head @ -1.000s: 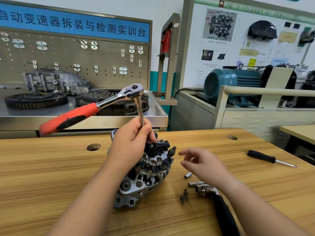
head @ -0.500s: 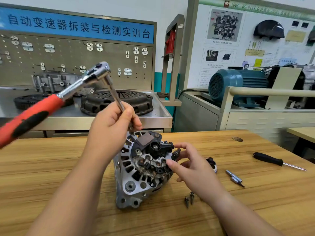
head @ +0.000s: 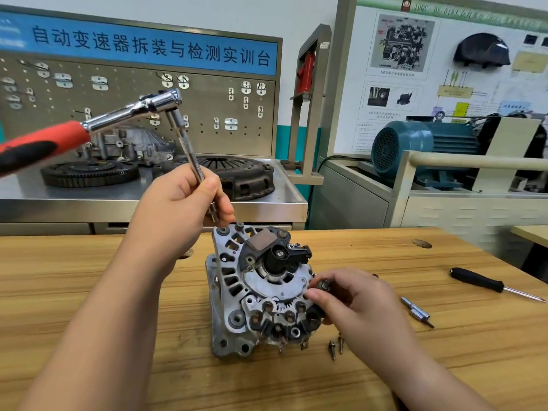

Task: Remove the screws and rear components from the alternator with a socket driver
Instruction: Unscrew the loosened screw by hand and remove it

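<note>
alternator point(head: 237, 280) stands on edge on the wooden surface point(head: 89, 280), rear face to the viewer, black rear components point(head: 275, 253) not yet off. left hand point(head: 178, 215) grips the shaft of the driver point(head: 161, 102), fingers curled round it; the socket end hangs just above the alternator's top rim, on no fastener. right hand point(head: 355, 304) pinches a stud point(head: 324, 284) at the housing's right edge. two screws point(head: 336, 347) lie loose beside the housing. step in hand, as judged: between fasteners. the next move calls for seating the socket squarely on a remaining screw while the right hand steadies the housing.
</note>
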A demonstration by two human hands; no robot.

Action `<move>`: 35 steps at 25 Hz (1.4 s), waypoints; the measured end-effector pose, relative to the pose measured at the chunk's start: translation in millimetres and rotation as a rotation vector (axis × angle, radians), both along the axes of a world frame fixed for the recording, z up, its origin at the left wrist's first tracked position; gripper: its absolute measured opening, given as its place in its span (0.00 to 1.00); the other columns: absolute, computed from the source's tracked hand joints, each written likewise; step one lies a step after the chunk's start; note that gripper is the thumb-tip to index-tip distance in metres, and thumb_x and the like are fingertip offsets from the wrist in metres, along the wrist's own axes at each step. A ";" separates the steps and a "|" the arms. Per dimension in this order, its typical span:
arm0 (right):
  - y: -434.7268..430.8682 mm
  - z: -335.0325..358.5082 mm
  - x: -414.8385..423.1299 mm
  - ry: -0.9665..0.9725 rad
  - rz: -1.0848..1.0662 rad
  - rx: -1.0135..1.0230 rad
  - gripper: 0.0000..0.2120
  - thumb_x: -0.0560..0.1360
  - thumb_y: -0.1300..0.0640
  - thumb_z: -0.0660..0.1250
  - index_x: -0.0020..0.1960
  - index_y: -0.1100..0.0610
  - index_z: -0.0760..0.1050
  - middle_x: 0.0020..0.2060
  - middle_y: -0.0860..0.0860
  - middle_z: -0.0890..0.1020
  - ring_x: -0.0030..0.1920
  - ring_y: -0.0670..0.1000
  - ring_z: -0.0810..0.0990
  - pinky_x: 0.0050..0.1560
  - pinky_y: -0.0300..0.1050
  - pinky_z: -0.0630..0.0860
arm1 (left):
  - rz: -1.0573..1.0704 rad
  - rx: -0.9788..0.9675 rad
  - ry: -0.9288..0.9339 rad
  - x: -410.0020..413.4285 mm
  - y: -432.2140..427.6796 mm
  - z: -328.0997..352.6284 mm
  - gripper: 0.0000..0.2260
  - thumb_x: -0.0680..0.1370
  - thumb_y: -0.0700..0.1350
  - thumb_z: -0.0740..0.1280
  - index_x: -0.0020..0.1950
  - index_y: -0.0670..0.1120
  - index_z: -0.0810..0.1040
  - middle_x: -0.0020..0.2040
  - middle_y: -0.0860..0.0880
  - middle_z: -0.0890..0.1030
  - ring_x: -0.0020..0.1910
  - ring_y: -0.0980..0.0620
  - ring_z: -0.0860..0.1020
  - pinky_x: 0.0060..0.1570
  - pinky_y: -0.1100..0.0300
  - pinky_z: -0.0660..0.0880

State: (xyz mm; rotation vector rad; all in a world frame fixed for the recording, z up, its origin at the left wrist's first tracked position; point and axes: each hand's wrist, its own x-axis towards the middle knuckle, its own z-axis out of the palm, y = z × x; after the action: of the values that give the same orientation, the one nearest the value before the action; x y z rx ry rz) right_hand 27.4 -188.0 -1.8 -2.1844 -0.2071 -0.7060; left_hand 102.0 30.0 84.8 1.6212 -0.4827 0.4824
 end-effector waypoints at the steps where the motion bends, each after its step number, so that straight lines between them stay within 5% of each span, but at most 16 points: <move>1: 0.9 3.3 -4.3 -0.011 0.015 0.020 0.04 0.72 0.55 0.73 0.40 0.47 0.81 0.38 0.38 0.82 0.38 0.44 0.80 0.40 0.47 0.79 | 0.001 0.002 -0.004 -1.5 2.4 1.7 0.13 0.81 0.41 0.58 0.38 0.48 0.73 0.30 0.51 0.80 0.32 0.50 0.81 0.39 0.52 0.77; 5: 25.7 17.5 -18.1 -0.004 0.120 -0.052 0.03 0.72 0.52 0.73 0.41 0.48 0.80 0.33 0.39 0.81 0.36 0.43 0.79 0.35 0.36 0.74 | 0.009 0.019 0.020 -9.5 11.3 9.0 0.13 0.81 0.41 0.58 0.37 0.47 0.73 0.29 0.50 0.80 0.32 0.50 0.80 0.39 0.52 0.78; 9: 74.2 16.5 -18.8 0.151 0.163 -0.407 0.19 0.76 0.41 0.64 0.35 0.53 0.70 0.29 0.46 0.73 0.31 0.46 0.70 0.28 0.38 0.64 | -0.020 0.105 0.052 -19.2 22.0 13.8 0.13 0.81 0.40 0.58 0.36 0.45 0.73 0.29 0.49 0.80 0.30 0.50 0.80 0.34 0.57 0.80; 11: 99.1 7.7 -18.6 0.203 0.205 -0.510 0.21 0.78 0.40 0.61 0.34 0.53 0.63 0.32 0.48 0.72 0.34 0.49 0.71 0.30 0.41 0.65 | -0.037 0.157 0.058 -22.7 26.6 14.6 0.14 0.81 0.39 0.58 0.36 0.45 0.73 0.28 0.48 0.80 0.29 0.51 0.79 0.34 0.57 0.80; 14: 128.0 -11.5 -17.7 0.262 0.248 -0.625 0.18 0.79 0.41 0.59 0.44 0.56 0.70 0.44 0.56 0.79 0.47 0.60 0.78 0.39 0.48 0.68 | -0.028 0.211 0.087 -21.4 32.5 11.3 0.13 0.81 0.39 0.58 0.37 0.44 0.73 0.28 0.49 0.79 0.29 0.52 0.79 0.34 0.56 0.80; 17: 133.7 -22.4 -15.9 0.342 0.205 -0.719 0.21 0.79 0.39 0.59 0.53 0.57 0.71 0.50 0.57 0.80 0.52 0.61 0.79 0.41 0.48 0.67 | -0.012 0.260 0.154 -14.5 38.2 3.4 0.13 0.81 0.39 0.58 0.37 0.44 0.72 0.27 0.50 0.79 0.28 0.52 0.78 0.36 0.53 0.79; 23: 137.5 -37.3 1.4 0.507 0.102 -0.454 0.18 0.76 0.41 0.64 0.35 0.52 0.65 0.35 0.49 0.77 0.39 0.52 0.78 0.31 0.42 0.69 | -0.039 0.275 0.201 -7.7 42.8 -3.3 0.13 0.81 0.39 0.58 0.37 0.44 0.73 0.27 0.50 0.79 0.28 0.52 0.79 0.32 0.58 0.78; 29: 145.5 -48.7 17.9 0.853 0.199 0.389 0.06 0.79 0.54 0.65 0.47 0.52 0.68 0.34 0.48 0.85 0.24 0.49 0.79 0.20 0.38 0.68 | -0.033 0.341 0.225 -4.9 38.4 -8.3 0.12 0.81 0.41 0.59 0.37 0.45 0.73 0.29 0.49 0.80 0.31 0.50 0.80 0.37 0.51 0.77; 32: 151.8 -46.2 19.3 0.883 0.216 0.515 0.05 0.80 0.58 0.62 0.55 0.54 0.68 0.46 0.47 0.85 0.26 0.49 0.81 0.18 0.37 0.65 | -0.037 0.373 0.219 -4.1 33.3 -9.7 0.12 0.81 0.40 0.58 0.37 0.44 0.72 0.28 0.49 0.80 0.29 0.52 0.80 0.28 0.62 0.74; 35: 155.8 -41.8 17.9 0.930 0.290 0.495 0.21 0.80 0.60 0.59 0.72 0.56 0.62 0.67 0.47 0.75 0.31 0.49 0.82 0.19 0.35 0.65 | -0.038 0.407 0.215 -3.4 30.2 -10.7 0.12 0.81 0.40 0.58 0.38 0.44 0.73 0.29 0.49 0.80 0.30 0.53 0.80 0.29 0.63 0.75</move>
State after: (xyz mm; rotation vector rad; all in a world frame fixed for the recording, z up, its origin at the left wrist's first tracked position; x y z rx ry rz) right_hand 45.4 -32.2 -43.6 -1.7355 0.1288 0.4144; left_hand 98.6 60.3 74.1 2.0237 -0.4684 0.1823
